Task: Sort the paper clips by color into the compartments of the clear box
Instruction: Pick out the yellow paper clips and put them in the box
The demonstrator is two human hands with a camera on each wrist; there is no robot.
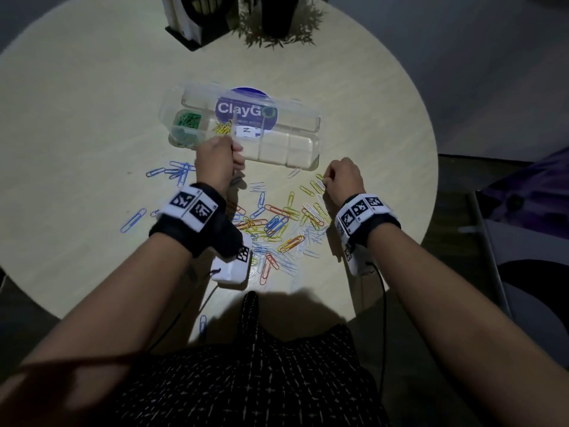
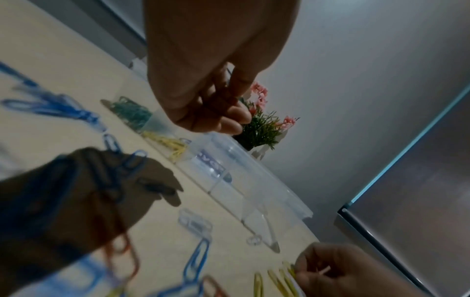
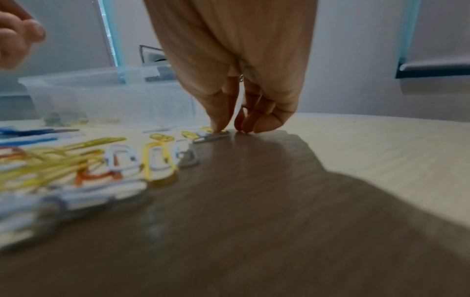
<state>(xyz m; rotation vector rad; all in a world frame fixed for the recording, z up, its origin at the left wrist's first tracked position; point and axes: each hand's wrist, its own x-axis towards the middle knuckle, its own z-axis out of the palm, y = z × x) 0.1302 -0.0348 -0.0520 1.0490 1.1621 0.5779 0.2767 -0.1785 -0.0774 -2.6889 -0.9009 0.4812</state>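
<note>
Beyond our right hand (image 1: 344, 177) bare round table (image 1: 92, 124) runs out to its rim; left of it spreads the mixed pile of paper clips (image 1: 277, 226). Its fingertips (image 3: 218, 126) press on a yellow clip (image 3: 221, 131). Our left hand (image 1: 217, 158), fingers curled, hovers at the clear box (image 1: 295, 149); its contents we cannot tell. Beneath it sit green clips (image 1: 187, 120) and yellow clips (image 1: 223, 127) in neighbouring compartments.

The left hand (image 1: 219, 160) is covering the near wall of the clear box (image 1: 303, 149), and its curled fingers (image 2: 229, 118) are hiding whatever they may hold. At twelve o'clock the plant (image 1: 281, 23) is being cropped by the frame's edge. Near clips (image 3: 38, 203) are blurring in the right wrist view.
</note>
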